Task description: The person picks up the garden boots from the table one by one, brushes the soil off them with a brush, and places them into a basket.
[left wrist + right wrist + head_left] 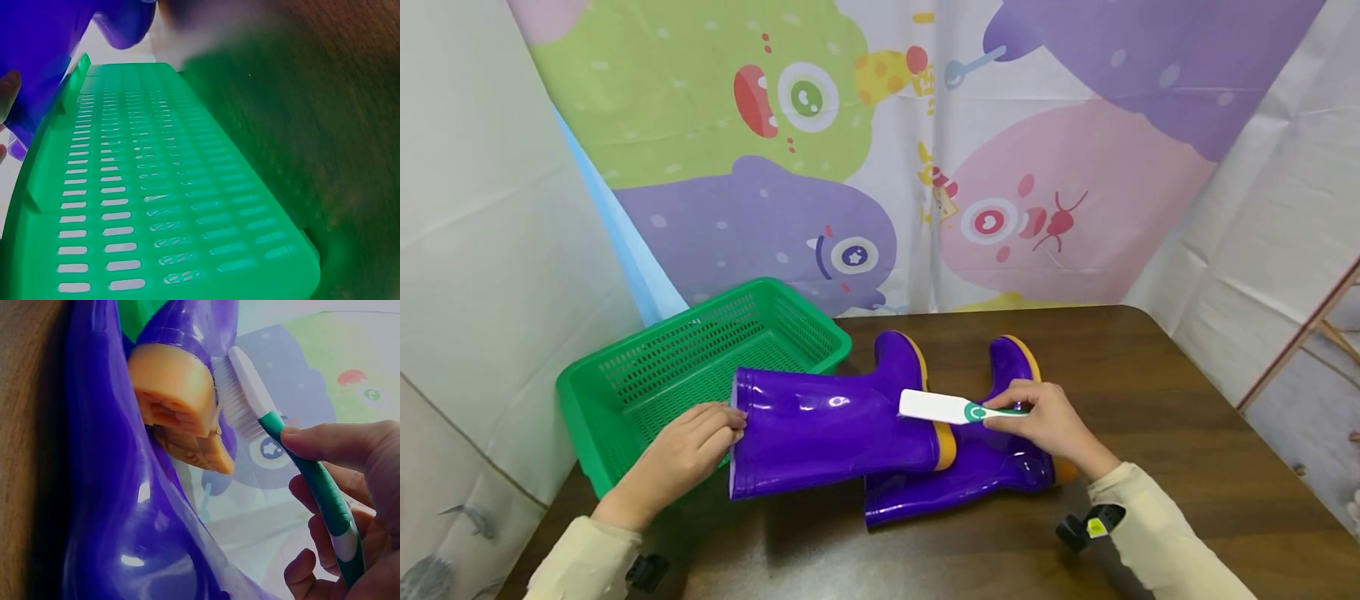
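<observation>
In the head view my left hand [688, 450] grips the top edge of a purple rain boot [820, 421] with a yellow sole, its shaft toward the left. My right hand [1041, 417] holds a white and green scrub brush [936, 407] by its handle, thumb laid along it. The brush head lies over the boot's ankle and heel area; in the right wrist view the white bristles [234, 394] are right at the boot beside its yellow heel [172, 381]. A second purple boot [955, 479] lies on its side under the first one.
A green perforated basket [625, 350] stands at the left, close behind my left hand; its slotted wall [125, 187] fills the left wrist view. Everything rests on a dark wooden table [1157, 433]. A cartoon-print curtain [700, 225] hangs behind.
</observation>
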A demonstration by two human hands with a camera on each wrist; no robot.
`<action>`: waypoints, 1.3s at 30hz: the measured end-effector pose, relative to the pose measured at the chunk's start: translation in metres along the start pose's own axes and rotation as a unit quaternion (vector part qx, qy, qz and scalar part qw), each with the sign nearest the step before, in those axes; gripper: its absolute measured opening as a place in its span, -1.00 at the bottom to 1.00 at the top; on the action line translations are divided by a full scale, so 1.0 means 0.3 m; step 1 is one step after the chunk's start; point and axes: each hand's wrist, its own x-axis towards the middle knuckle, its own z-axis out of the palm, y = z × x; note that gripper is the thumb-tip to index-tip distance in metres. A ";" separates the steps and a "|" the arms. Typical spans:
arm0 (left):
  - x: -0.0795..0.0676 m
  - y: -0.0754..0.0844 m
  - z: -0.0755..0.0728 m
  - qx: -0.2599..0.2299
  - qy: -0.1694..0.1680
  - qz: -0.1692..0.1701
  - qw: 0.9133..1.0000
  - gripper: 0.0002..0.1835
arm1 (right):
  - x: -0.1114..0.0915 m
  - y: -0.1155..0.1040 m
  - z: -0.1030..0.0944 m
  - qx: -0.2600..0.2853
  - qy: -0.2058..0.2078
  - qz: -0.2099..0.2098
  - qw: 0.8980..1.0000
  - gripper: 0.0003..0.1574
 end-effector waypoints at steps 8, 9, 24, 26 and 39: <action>-0.003 0.002 -0.003 0.004 0.003 -0.002 1.000 -0.64 | -0.006 0.023 -0.041 -0.017 0.026 0.017 0.999 -0.80; -0.003 0.002 -0.005 0.004 0.004 -0.002 1.000 -0.64 | -0.008 0.027 -0.043 -0.015 0.025 0.024 0.999 -0.80; -0.007 0.005 -0.003 0.012 0.001 -0.006 1.000 -0.64 | -0.017 0.043 -0.099 -0.013 0.044 0.047 0.998 -0.78; -0.005 0.005 -0.002 0.011 0.003 -0.005 1.000 -0.64 | -0.015 0.029 -0.109 0.010 0.054 0.053 0.997 -0.77; 0.002 0.008 0.002 0.000 0.007 -0.007 1.000 -0.64 | -0.005 -0.066 -0.088 0.101 0.078 -0.003 0.992 -0.73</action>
